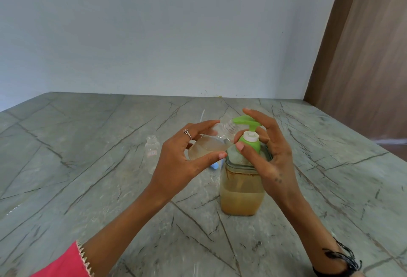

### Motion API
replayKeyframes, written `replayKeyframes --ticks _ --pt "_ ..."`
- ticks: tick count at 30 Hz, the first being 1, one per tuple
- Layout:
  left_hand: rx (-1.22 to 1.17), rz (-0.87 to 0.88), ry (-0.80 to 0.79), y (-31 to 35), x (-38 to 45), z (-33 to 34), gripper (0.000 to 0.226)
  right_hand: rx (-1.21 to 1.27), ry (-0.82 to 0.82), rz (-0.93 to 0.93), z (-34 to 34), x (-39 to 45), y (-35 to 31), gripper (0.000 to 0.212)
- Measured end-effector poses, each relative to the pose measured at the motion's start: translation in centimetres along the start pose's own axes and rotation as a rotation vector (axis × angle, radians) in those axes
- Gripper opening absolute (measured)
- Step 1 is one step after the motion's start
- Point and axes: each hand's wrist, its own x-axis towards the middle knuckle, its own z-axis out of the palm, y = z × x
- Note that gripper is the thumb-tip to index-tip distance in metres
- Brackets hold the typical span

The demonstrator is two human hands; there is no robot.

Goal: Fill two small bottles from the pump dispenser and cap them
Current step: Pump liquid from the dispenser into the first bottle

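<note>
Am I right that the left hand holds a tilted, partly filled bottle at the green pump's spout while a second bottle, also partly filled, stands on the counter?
Not quite. In the head view the standing bottle looks empty and uncapped. The left hand does hold the tilted bottle at the green pump.

Blue item [214, 166] mostly hidden behind left hand [176, 162] — can't ID.

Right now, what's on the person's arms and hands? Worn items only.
Left hand: a thin silver ring on one finger; a pink sleeve with pale zigzag trim near the elbow. Right hand: no ring visible, a small dark mark on its back, a black band at the wrist. Forearms otherwise bare.
</note>
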Motion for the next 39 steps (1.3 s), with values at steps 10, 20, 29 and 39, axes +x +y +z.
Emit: replayKeyframes --ticks 10,20,29,39 --pt "0.012 0.015 -0.008 0.04 -0.08 -0.01 0.05 0.078 0.074 0.067 0.24 0.57 -0.46 0.023" --pt "0.004 -0.011 -0.008 -0.02 -0.03 0.11 0.051 0.073 0.02 0.009 0.14 0.31 -0.4 0.036" --pt "-0.007 -0.004 -0.003 0.13 -0.08 0.12 0.051 0.088 0.062 0.031 0.14 0.52 -0.19 0.035" --pt "0.029 0.027 -0.004 0.09 -0.11 0.02 0.05 0.067 0.051 0.032 0.22 0.42 -0.32 0.027"
